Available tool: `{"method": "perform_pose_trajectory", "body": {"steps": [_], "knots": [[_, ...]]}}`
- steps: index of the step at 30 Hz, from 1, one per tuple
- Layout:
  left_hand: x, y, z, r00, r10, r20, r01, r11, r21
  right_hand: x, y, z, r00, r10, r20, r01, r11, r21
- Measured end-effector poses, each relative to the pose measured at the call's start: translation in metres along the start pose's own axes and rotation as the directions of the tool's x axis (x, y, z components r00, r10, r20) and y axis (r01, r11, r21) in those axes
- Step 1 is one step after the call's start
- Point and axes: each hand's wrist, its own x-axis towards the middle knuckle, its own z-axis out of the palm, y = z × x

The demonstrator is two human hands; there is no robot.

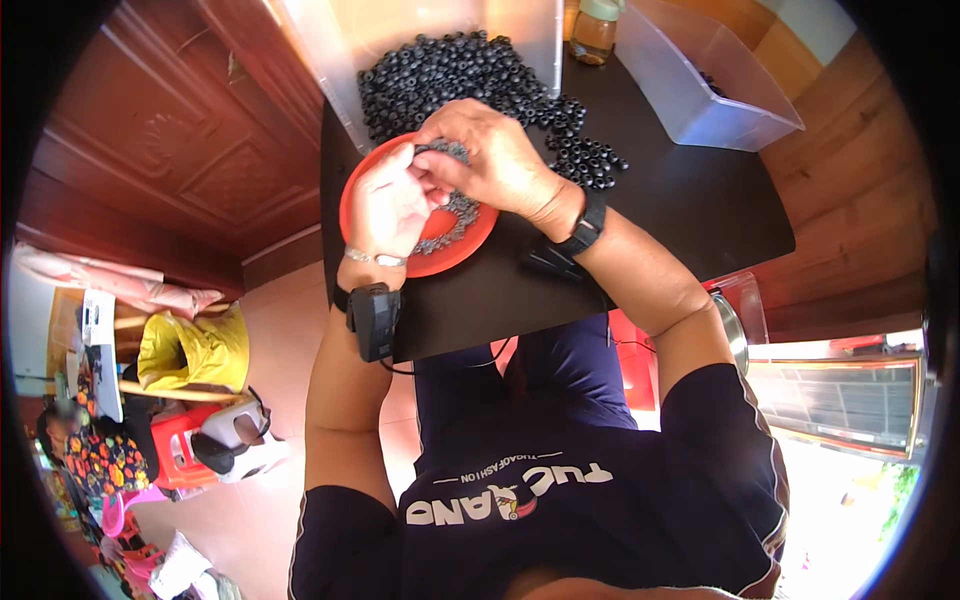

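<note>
A round red bowl (350, 215) stands at the table's near left, with many small grey metal-looking pieces (455, 228) in it. Over this bowl my two hands meet at the fingertips. My left hand (388, 205) is turned palm up, its thumb and fingers pinched together. From the right, my right hand (490, 155) reaches across with bent fingers closed toward the left fingertips. Something small and dark shows between them; its kind is too small to tell. Just behind the hands lies a large heap of small black round parts with holes (450, 75).
The heap spills from a translucent bin (340, 75) onto the dark table (700, 205). A second translucent bin (690, 110) and a lidded jar (594, 32) stand farther right. A black device (552, 262) lies by my right wrist; a cable (440, 370) hangs at the table's front edge.
</note>
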Motion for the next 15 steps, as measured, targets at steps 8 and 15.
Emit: {"method": "perform_pose_trajectory", "body": {"steps": [8,15], "knots": [[-0.0012,-0.0014,-0.0045,0.999,0.033,0.032,-0.034,0.998,0.049,-0.0014,0.0002,0.0018,0.999,0.040,0.020,-0.041,0.998,0.044],[0.0004,0.0002,-0.0044,0.999,0.042,0.024,-0.043,0.997,0.056,0.0005,0.0020,-0.0026,1.000,0.009,0.018,-0.009,0.999,0.033]]}}
